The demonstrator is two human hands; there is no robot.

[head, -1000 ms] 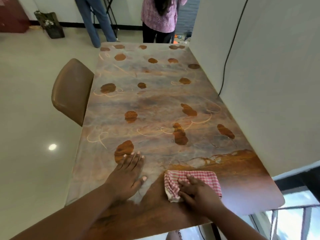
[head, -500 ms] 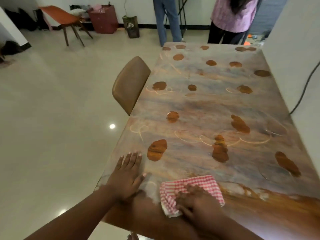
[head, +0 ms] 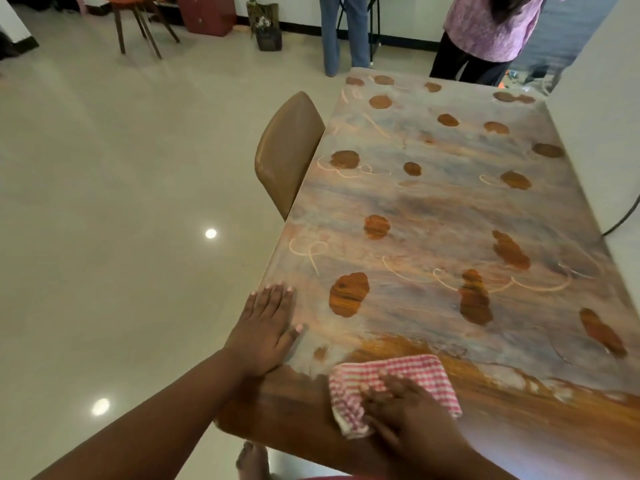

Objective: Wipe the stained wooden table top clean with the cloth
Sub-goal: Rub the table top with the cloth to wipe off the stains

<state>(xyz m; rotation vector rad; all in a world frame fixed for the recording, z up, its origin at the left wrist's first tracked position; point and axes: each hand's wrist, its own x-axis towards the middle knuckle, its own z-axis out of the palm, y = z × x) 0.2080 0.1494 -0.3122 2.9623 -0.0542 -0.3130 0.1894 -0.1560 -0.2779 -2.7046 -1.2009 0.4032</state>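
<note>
A: 2 hands on the worktop [head: 450, 209]. Change over the last second: the right hand [head: 405, 420] has carried the cloth [head: 408, 374] toward the left hand [head: 265, 332], which stays flat, fingers spread, holding nothing.

B: Meaning?

A: Wiping is under way; the cleared band of bare brown wood now runs under and to the right of the right hand. Most film lies beyond both hands.

B: Cloth?

A: Red-and-white check, bunched, pressed flat under the right palm and fingers, just right of the left hand.
</note>
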